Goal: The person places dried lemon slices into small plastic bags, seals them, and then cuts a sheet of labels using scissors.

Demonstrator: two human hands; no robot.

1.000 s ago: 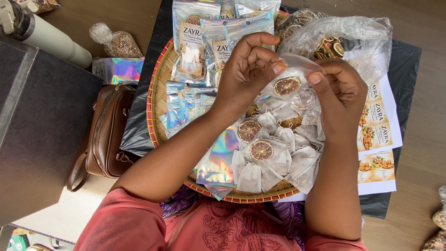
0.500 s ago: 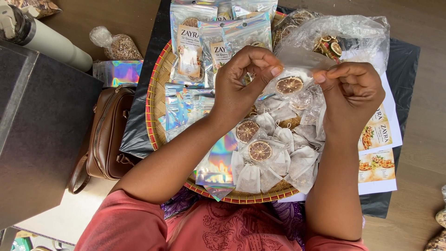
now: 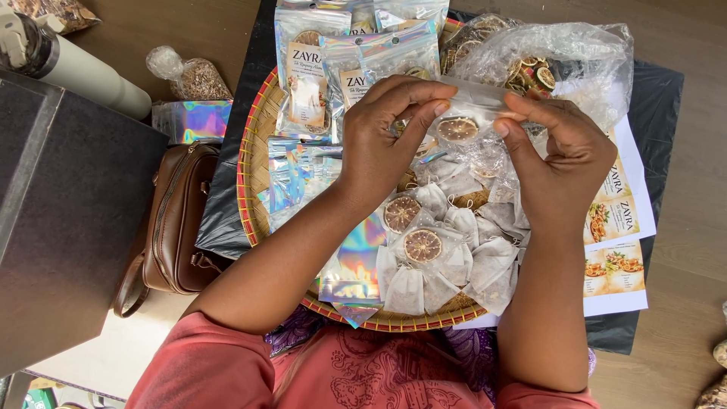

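Both hands pinch the top edge of a small clear plastic pouch (image 3: 463, 121) with a dried citrus slice inside, held above a round woven tray (image 3: 254, 151). My left hand (image 3: 386, 129) grips its left end. My right hand (image 3: 564, 155) holds its right end between thumb and forefinger. Below them on the tray lie several white tea bags (image 3: 447, 261) and more bagged citrus slices (image 3: 421, 245). Shiny holographic pouches (image 3: 295, 174) lie on the tray's left side, and labelled ones (image 3: 307, 76) stand at its back.
A big clear bag of dried citrus slices (image 3: 560, 57) sits at the back right. Printed label sheets (image 3: 617, 250) lie to the right on black plastic. At left are a brown handbag (image 3: 174, 227), a dark box (image 3: 60, 227), a pale bottle (image 3: 76, 68) and a small bag of dried bits (image 3: 193, 76).
Both hands have shifted slightly along the small pouch's top edge, with my right hand's fingers closing flatter onto it. The tray and the other things have not moved.
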